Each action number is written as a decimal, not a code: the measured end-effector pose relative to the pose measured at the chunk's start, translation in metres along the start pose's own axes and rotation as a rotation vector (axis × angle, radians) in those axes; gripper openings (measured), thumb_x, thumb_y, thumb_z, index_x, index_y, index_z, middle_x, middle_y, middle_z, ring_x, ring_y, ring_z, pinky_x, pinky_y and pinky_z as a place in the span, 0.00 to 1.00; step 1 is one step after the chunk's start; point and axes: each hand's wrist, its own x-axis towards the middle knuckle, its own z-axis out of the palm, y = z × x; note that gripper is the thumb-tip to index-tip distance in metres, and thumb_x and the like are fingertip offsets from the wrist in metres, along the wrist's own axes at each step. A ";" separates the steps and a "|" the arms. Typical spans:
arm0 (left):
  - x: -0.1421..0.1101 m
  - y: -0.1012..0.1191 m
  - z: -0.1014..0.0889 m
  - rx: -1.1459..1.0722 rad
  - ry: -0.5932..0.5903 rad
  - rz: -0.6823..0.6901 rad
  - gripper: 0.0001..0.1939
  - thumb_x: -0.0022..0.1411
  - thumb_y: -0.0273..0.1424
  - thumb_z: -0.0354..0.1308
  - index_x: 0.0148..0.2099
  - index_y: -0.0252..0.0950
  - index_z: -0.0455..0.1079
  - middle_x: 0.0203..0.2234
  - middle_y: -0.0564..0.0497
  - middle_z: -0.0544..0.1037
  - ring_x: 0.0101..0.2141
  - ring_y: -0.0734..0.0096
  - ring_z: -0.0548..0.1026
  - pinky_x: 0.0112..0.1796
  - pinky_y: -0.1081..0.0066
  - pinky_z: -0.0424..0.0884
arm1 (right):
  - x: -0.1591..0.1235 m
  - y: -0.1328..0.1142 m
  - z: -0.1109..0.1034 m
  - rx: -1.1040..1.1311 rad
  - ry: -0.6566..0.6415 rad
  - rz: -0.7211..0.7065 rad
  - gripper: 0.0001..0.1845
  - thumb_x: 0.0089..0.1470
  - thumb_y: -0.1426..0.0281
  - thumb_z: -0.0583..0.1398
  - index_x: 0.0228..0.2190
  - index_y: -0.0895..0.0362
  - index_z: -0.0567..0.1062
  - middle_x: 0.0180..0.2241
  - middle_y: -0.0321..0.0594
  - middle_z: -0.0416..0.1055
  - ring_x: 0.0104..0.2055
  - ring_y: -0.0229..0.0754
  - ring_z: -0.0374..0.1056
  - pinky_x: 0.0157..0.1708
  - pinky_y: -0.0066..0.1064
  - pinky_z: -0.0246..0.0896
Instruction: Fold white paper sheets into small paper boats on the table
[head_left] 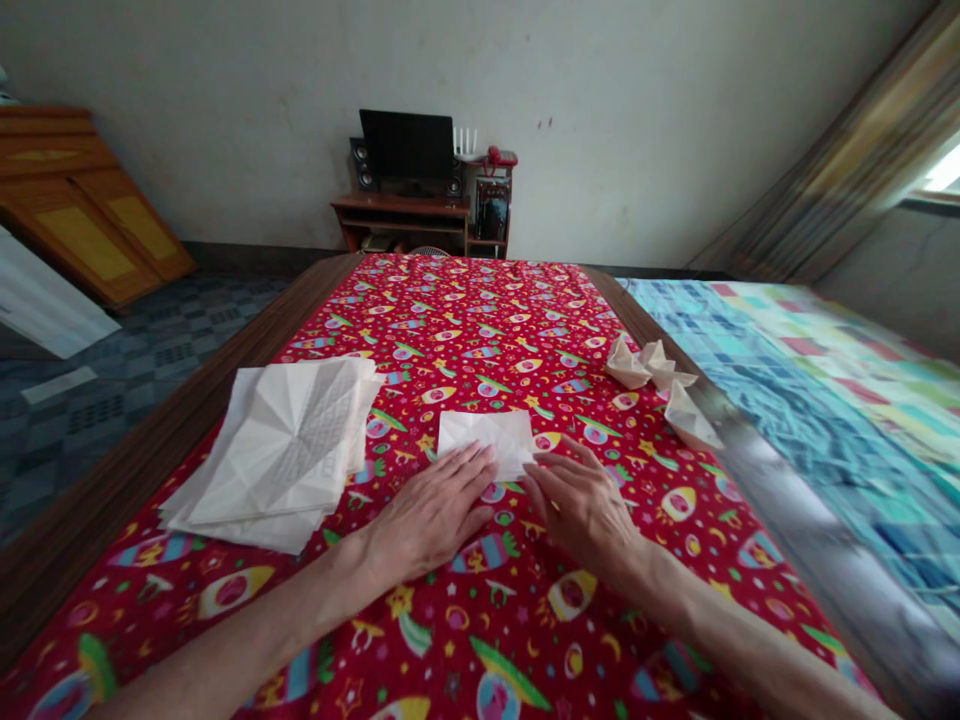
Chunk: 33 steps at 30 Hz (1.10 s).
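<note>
A small white sheet of folded paper (487, 430), with faint creases, lies flat on the red patterned cloth in front of me. My left hand (439, 505) rests flat over its lower left part, fingers stretched out. At the paper's lower right corner, my right hand (589, 505) has its thumb and fingertips closed on the edge. A stack of larger creased white sheets (277, 440) lies to the left, with fold lines fanning across the top one. Several folded paper boats (690, 415) sit near the table's right edge.
The red cloth (480, 330) covers a dark wooden table (247, 375). A bed (810, 380) adjoins it on the right. Beyond the far end stands a small desk (405, 205) with a monitor (409, 145) and speakers. A wooden cabinet (97, 210) is at the left.
</note>
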 end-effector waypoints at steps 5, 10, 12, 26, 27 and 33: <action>0.012 -0.002 -0.001 -0.048 -0.018 0.016 0.21 0.71 0.36 0.40 0.62 0.35 0.58 0.62 0.46 0.60 0.63 0.65 0.54 0.60 0.61 0.55 | 0.026 0.009 0.016 -0.006 -0.106 -0.107 0.24 0.63 0.65 0.49 0.55 0.66 0.65 0.59 0.55 0.60 0.63 0.51 0.52 0.59 0.47 0.52; 0.015 -0.017 0.008 0.038 -0.003 -0.019 0.26 0.70 0.41 0.40 0.65 0.34 0.51 0.65 0.43 0.52 0.65 0.60 0.48 0.61 0.58 0.52 | 0.023 0.024 0.034 0.019 -0.246 -0.114 0.30 0.64 0.60 0.47 0.61 0.65 0.56 0.62 0.54 0.54 0.66 0.49 0.45 0.62 0.50 0.45; 0.017 -0.026 0.009 0.074 -0.007 -0.077 0.28 0.70 0.42 0.40 0.65 0.31 0.52 0.65 0.40 0.51 0.65 0.59 0.46 0.61 0.58 0.51 | 0.020 0.030 0.034 0.006 -0.260 -0.091 0.29 0.64 0.61 0.47 0.61 0.64 0.56 0.63 0.53 0.52 0.66 0.49 0.44 0.62 0.51 0.45; 0.008 -0.051 0.003 0.100 0.005 -0.194 0.27 0.70 0.39 0.39 0.63 0.28 0.57 0.62 0.40 0.58 0.63 0.61 0.53 0.60 0.57 0.54 | 0.015 0.006 0.022 -0.093 -0.084 -0.056 0.23 0.62 0.64 0.52 0.52 0.67 0.68 0.56 0.61 0.62 0.59 0.55 0.58 0.58 0.54 0.50; 0.008 -0.052 0.003 0.095 0.015 -0.199 0.26 0.70 0.39 0.39 0.62 0.28 0.58 0.62 0.40 0.59 0.63 0.61 0.54 0.60 0.58 0.54 | 0.016 -0.002 0.023 -0.076 -0.078 -0.115 0.22 0.62 0.65 0.52 0.51 0.66 0.69 0.55 0.59 0.64 0.58 0.54 0.60 0.58 0.53 0.51; 0.009 -0.053 0.004 0.086 0.108 -0.200 0.21 0.67 0.32 0.45 0.59 0.29 0.63 0.59 0.40 0.65 0.59 0.61 0.62 0.59 0.59 0.60 | 0.019 -0.013 0.029 0.065 -0.107 -0.135 0.16 0.60 0.65 0.56 0.47 0.59 0.72 0.51 0.50 0.70 0.54 0.50 0.64 0.55 0.46 0.58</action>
